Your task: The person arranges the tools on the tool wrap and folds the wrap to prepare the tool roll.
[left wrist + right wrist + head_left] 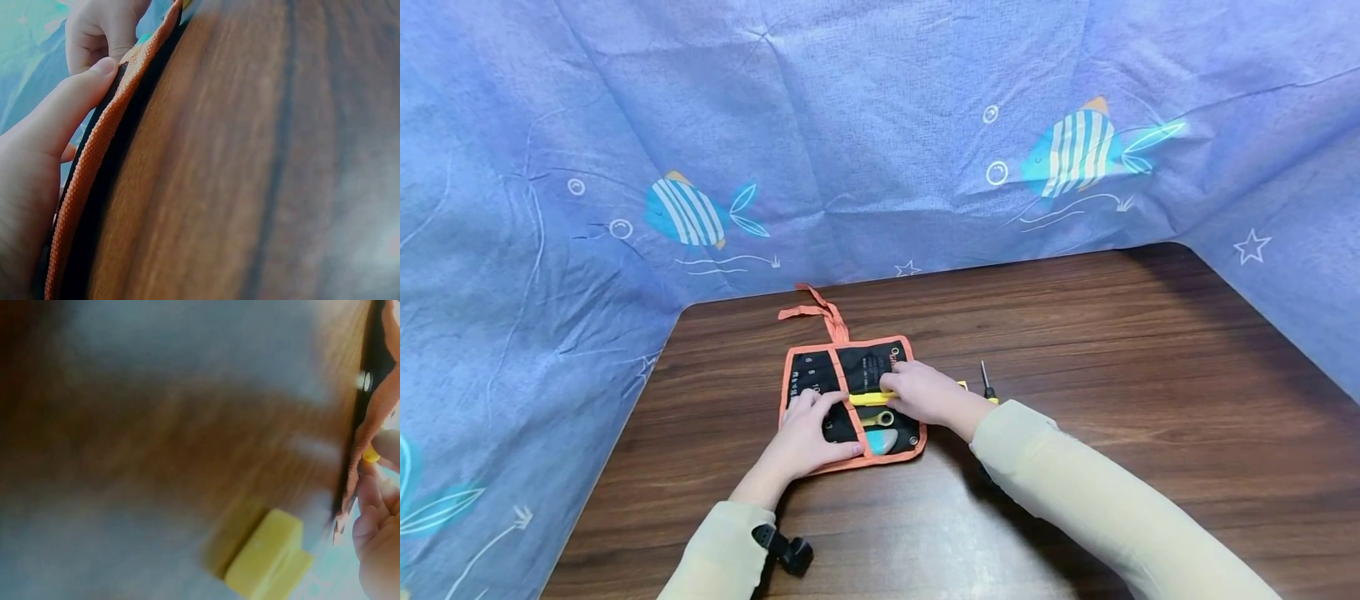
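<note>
A black tool pouch (861, 360) with orange trim lies unfolded on the table. My right hand (928, 392) pinches a slim yellow tool (868, 399) whose left end meets the orange-edged pocket; its kind is not clear. The tool's yellow end (370, 453) shows between thumb and finger in the right wrist view. My left hand (808, 433) rests spread on the pouch's left part, index fingertip at the pocket edge beside the tool, thumb near the lower edge. Below the tool, a ring-ended wrench (885, 417) and a rounded teal-and-grey handle (882, 440) stick out of the pocket.
Orange tie straps (829, 315) extend from the pouch's far edge. Beyond my right wrist stands a dark screwdriver-like shaft (985, 379), partly hidden. A blurred yellow block (269, 556) is on the brown wooden table (1075, 325). Blue fish-print cloth (880, 150) hangs around the table.
</note>
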The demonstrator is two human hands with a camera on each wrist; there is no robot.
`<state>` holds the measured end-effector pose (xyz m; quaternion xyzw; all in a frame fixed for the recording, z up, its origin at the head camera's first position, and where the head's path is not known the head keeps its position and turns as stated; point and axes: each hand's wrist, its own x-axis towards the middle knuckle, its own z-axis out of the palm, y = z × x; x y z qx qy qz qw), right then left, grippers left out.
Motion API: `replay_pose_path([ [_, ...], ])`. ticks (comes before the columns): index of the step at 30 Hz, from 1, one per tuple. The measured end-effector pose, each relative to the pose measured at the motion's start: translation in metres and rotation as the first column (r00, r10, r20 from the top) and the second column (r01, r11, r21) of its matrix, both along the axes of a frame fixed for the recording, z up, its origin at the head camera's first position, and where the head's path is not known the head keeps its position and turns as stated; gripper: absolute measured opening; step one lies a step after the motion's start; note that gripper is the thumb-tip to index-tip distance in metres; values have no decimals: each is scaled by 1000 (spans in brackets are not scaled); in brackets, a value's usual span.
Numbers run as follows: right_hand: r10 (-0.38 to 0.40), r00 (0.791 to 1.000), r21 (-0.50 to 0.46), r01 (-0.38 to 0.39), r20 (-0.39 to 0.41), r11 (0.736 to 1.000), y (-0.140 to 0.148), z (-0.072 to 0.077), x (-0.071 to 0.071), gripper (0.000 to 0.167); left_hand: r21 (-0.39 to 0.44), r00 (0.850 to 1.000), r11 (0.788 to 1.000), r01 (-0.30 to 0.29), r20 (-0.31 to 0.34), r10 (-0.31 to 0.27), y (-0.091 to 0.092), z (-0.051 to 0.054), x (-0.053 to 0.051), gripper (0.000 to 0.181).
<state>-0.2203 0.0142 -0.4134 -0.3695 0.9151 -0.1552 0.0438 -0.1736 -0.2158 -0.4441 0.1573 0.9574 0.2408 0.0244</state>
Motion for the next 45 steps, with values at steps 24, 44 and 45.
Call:
replay_pose_path([
  [24, -9, 989, 107, 25, -147, 994, -6, -2, 6, 12, 2, 995, 998, 55, -87, -55, -4, -4, 2, 78],
  [44, -51, 998, 2, 51, 43, 999, -23, 0, -3, 13, 0, 993, 996, 84, -88, -84, -2, 0, -1, 74],
  [45, -46, 998, 3, 46, 34, 999, -23, 0, -3, 13, 2, 992, 996, 85, -91, -84, -2, -1, -1, 73],
])
